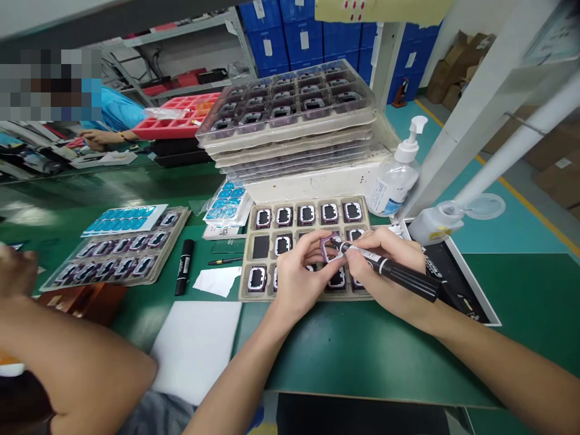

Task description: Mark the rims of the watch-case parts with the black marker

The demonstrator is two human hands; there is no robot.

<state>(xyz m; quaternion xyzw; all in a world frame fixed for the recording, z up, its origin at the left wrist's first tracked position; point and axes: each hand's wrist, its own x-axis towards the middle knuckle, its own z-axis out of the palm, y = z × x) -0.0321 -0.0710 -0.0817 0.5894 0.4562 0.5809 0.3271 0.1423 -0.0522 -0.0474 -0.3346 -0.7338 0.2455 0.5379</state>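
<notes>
Between the thumb and fingers of my left hand is a small purple watch-case-like frame with a white inner rim. My right hand grips a black marker pen, its tip at the frame's rim; whether it touches I cannot tell. Both hands are above a beige compartment tray of similar dark frames, such as one at the back right. One compartment on the tray's left side holds no frame. My hands hide part of the tray's middle and front rows.
Left of the tray lie another marker, a thin pen and white paper. Stacked trays rise behind, beside a pump bottle. A co-worker's arm reaches in at left, near a second tray.
</notes>
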